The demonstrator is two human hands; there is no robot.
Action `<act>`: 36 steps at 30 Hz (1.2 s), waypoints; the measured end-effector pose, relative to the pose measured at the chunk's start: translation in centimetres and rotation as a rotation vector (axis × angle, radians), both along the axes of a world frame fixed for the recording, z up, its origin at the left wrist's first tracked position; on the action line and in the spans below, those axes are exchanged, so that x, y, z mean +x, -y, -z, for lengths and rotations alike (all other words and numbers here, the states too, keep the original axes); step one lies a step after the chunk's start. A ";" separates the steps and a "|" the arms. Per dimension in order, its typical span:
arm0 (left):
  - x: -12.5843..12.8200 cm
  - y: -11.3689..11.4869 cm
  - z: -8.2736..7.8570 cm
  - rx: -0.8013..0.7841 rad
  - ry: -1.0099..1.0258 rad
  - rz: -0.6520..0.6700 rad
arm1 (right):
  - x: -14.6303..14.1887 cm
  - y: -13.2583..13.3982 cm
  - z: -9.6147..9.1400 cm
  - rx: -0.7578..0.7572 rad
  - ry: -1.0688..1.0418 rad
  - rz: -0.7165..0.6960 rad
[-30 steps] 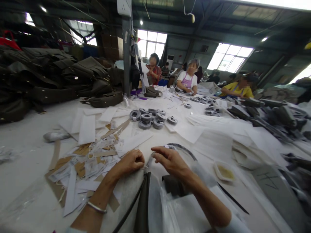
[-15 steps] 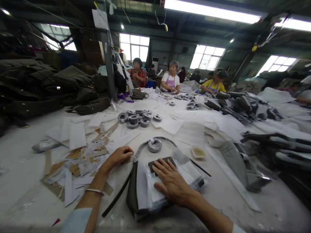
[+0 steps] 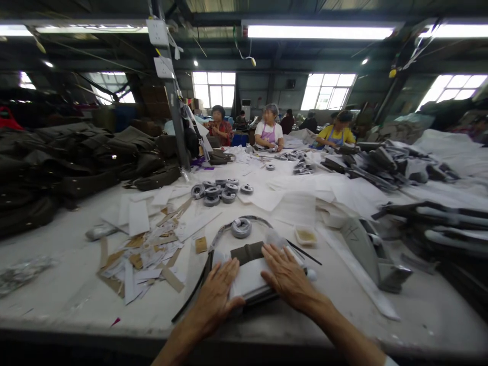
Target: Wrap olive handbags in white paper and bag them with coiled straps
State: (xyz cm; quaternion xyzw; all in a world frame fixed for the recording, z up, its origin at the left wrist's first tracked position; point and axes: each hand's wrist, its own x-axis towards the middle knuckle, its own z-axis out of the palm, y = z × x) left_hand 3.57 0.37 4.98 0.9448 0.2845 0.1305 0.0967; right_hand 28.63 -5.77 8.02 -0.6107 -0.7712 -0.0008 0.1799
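Note:
A dark olive bag [image 3: 247, 252] with white wrapping sheet [image 3: 251, 278] over its front lies flat before me. My left hand [image 3: 221, 287] rests flat on its left side, fingers stretched out. On the right side, my right hand [image 3: 284, 272] also lies flat with fingers spread. The bag's dark strap [image 3: 190, 300] runs out at the left, and a plastic-wrapped part arcs behind the bag. Inside that arc sits a wrapped grey coil [image 3: 241, 227]. A small brown card [image 3: 201, 245] lies just beyond my left hand.
Paper and card scraps [image 3: 152, 264] spread to the left. Several wrapped coils [image 3: 217, 191] are grouped farther back. At right stand a small dish [image 3: 305, 236] and a grey tape dispenser [image 3: 371, 249]. Dark bags pile up on both sides; co-workers sit across the table.
My left hand has moved right, from beside the strap onto the bag. My right hand has shifted to the bag's right side. A small brown card now lies where my left hand was.

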 end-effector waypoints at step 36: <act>-4.2 5.8 1.1 -1.035 1.045 -0.876 | -0.8 10.7 3.7 -0.735 -2.198 0.599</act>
